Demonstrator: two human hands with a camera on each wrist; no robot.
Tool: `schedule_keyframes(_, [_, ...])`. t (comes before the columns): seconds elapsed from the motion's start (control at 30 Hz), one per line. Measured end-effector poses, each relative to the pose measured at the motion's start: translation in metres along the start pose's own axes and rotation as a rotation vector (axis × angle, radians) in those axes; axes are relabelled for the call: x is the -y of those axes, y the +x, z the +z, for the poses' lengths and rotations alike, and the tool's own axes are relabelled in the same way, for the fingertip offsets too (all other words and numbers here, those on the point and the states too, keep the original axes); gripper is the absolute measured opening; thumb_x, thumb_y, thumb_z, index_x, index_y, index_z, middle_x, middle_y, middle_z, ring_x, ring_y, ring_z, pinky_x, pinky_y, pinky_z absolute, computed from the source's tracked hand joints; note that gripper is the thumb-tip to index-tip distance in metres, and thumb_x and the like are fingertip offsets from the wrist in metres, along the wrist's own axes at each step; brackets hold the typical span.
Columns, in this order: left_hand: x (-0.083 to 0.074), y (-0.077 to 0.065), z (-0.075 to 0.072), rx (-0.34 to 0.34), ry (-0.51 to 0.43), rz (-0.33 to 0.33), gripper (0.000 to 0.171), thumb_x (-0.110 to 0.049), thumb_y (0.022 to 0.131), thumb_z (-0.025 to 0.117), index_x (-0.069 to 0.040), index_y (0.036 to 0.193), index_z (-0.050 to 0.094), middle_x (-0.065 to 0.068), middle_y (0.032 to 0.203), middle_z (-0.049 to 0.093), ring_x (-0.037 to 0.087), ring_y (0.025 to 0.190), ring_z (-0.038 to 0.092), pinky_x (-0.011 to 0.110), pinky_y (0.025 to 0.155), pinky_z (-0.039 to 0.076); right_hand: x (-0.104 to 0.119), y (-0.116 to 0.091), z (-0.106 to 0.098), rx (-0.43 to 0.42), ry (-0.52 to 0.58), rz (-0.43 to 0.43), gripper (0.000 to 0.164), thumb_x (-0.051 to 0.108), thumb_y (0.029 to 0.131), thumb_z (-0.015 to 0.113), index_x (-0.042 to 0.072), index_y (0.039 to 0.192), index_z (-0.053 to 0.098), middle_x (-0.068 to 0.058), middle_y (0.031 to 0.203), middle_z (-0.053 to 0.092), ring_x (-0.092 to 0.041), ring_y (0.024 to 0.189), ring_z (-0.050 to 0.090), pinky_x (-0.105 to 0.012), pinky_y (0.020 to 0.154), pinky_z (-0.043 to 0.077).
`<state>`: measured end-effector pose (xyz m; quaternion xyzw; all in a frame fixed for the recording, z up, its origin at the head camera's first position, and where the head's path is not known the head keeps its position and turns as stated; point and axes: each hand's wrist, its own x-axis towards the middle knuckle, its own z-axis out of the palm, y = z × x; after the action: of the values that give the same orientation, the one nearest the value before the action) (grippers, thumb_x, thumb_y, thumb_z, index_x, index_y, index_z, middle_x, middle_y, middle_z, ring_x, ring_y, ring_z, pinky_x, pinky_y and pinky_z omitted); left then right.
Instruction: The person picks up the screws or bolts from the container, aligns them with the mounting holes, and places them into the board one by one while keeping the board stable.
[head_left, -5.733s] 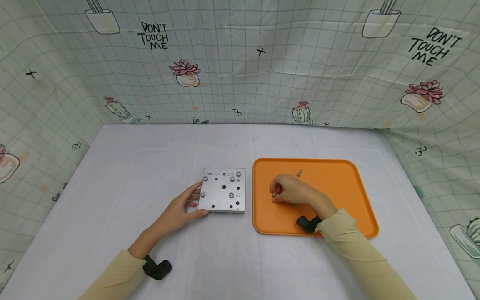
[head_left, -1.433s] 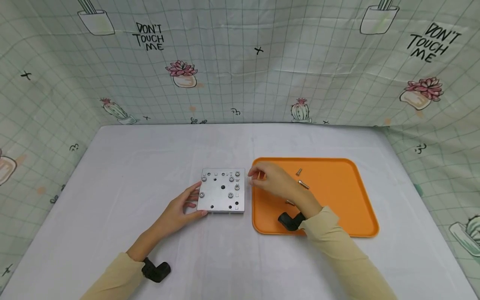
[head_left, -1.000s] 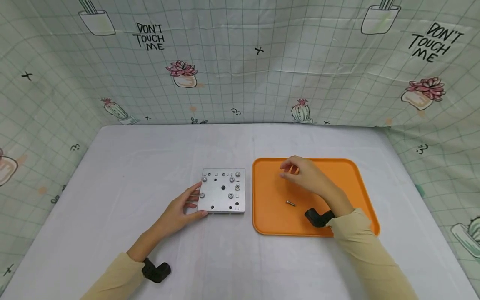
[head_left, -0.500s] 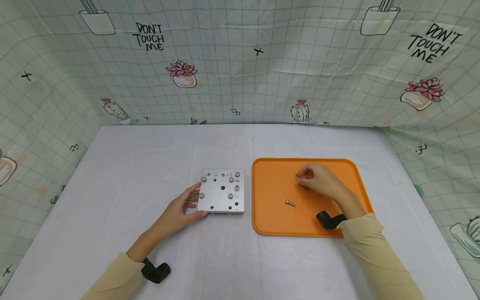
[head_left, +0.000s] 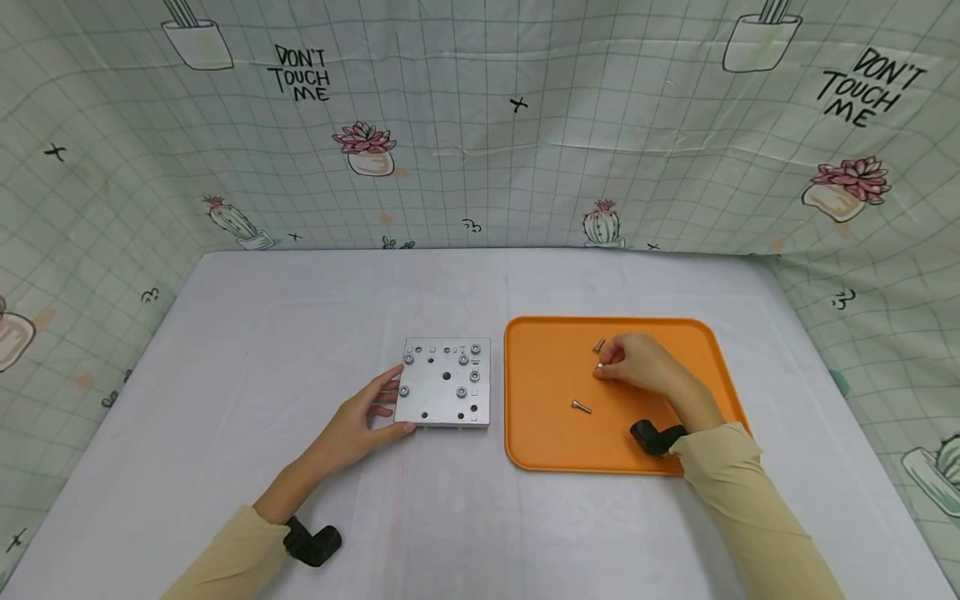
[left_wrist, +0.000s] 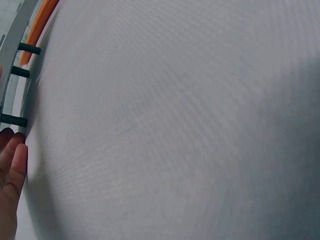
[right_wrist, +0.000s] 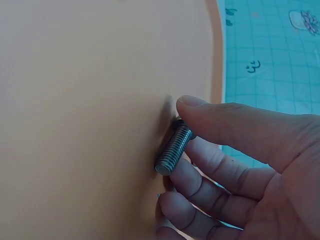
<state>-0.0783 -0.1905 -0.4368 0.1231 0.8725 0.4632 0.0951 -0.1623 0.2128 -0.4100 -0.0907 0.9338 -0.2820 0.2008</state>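
i judge the step as picking up a screw (right_wrist: pixel 174 150): my right hand (head_left: pixel 637 364) pinches it, thumb against finger, over the orange tray (head_left: pixel 551 446). my left hand (head_left: pixel 367 410) holds the metal plate (head_left: pixel 435 402) by its edge on the desk (head_left: pixel 300 317). next needs a clean lift. the backdrop (head_left: pixel 555 175) reads "don't touch me" twice.

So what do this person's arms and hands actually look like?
The left hand and right hand are bare, with no gloves. Plain beige sleeves end short of the hands. Beside each cuff sits a chunky, bent black device; no cables show.
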Motion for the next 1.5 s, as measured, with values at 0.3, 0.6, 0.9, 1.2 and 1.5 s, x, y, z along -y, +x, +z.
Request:
schedule_keyframes(0.3, [0.003, 0.001, 0.001, 0.003, 0.005, -0.008, 0.079, -0.027, 0.08, 0.074, -0.016, 0.145, 0.032, 0.013, 0.13, 0.053, 0.022, 0.108, 0.056, 0.038, 0.093, 0.049, 0.003, 0.001, 0.001, 0.002, -0.027, -0.01, 0.018, 0.019, 0.085, 0.067, 0.003, 0.087, 0.061, -0.007, 0.081, 0.059, -0.016, 0.069, 0.047, -0.024, 0.061, 0.038])
schedule_keyframes(0.6, [0.001, 0.0, 0.0, -0.001, -0.006, 0.012, 0.08, -0.024, 0.079, 0.074, -0.012, 0.145, 0.031, 0.015, 0.13, 0.052, 0.023, 0.107, 0.057, 0.039, 0.091, 0.049, 0.005, 0.001, 0.001, -0.011, -0.047, -0.024, 0.015, 0.018, 0.085, 0.066, 0.004, 0.085, 0.061, -0.006, 0.08, 0.059, -0.016, 0.068, 0.048, -0.024, 0.06, 0.038])
schedule_keyframes(0.9, [0.002, 0.001, 0.0, 0.0, 0.001, 0.008, 0.079, -0.027, 0.079, 0.074, -0.014, 0.145, 0.032, 0.013, 0.13, 0.053, 0.022, 0.107, 0.057, 0.039, 0.092, 0.049, 0.005, -0.001, 0.002, -0.024, -0.038, -0.02, 0.015, 0.017, 0.086, 0.064, 0.002, 0.087, 0.061, -0.007, 0.082, 0.06, -0.017, 0.069, 0.049, -0.024, 0.061, 0.039])
schedule_keyframes(1.2, [0.0, 0.001, -0.001, 0.002, -0.002, 0.001, 0.079, -0.028, 0.079, 0.074, -0.014, 0.145, 0.032, 0.013, 0.13, 0.052, 0.021, 0.107, 0.057, 0.039, 0.093, 0.049, 0.008, -0.004, 0.001, -0.062, -0.014, -0.037, 0.014, 0.015, 0.085, 0.064, 0.003, 0.087, 0.058, -0.01, 0.086, 0.061, -0.018, 0.072, 0.05, -0.025, 0.063, 0.041])
schedule_keyframes(1.5, [0.002, 0.002, 0.0, 0.003, -0.007, 0.008, 0.079, -0.027, 0.079, 0.074, -0.013, 0.145, 0.032, 0.013, 0.13, 0.052, 0.023, 0.11, 0.055, 0.037, 0.092, 0.049, 0.027, -0.011, 0.002, -0.128, 0.032, -0.112, 0.013, 0.012, 0.084, 0.062, 0.002, 0.088, 0.056, -0.009, 0.082, 0.059, -0.018, 0.073, 0.051, -0.025, 0.063, 0.042])
